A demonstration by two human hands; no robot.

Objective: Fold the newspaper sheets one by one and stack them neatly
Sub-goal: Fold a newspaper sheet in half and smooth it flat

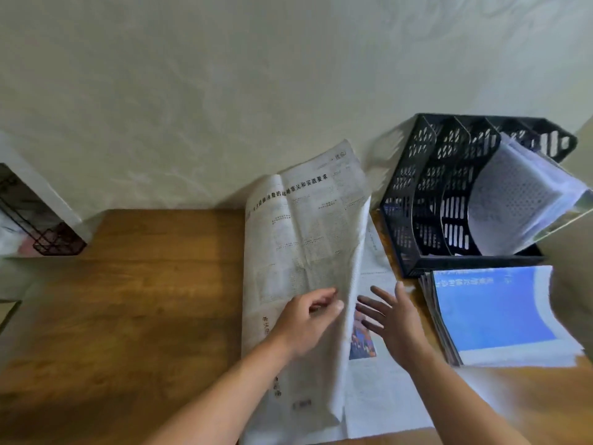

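Observation:
A newspaper sheet [301,239] lies on the wooden table [128,300], its left half lifted and swung over toward the right, its top corner leaning against the wall. My left hand [305,322] pinches the raised edge of that half between thumb and fingers. My right hand [393,319] hovers open, fingers spread, just above the flat right half [375,390], which shows a colour photo. A stack of folded papers [494,316] with a blue page on top lies to the right.
A black perforated file rack [417,200] stands at the back right with curled white sheets [519,194] in it. A white box with a black wire holder [38,220] sits at the far left. The wall runs close behind the table.

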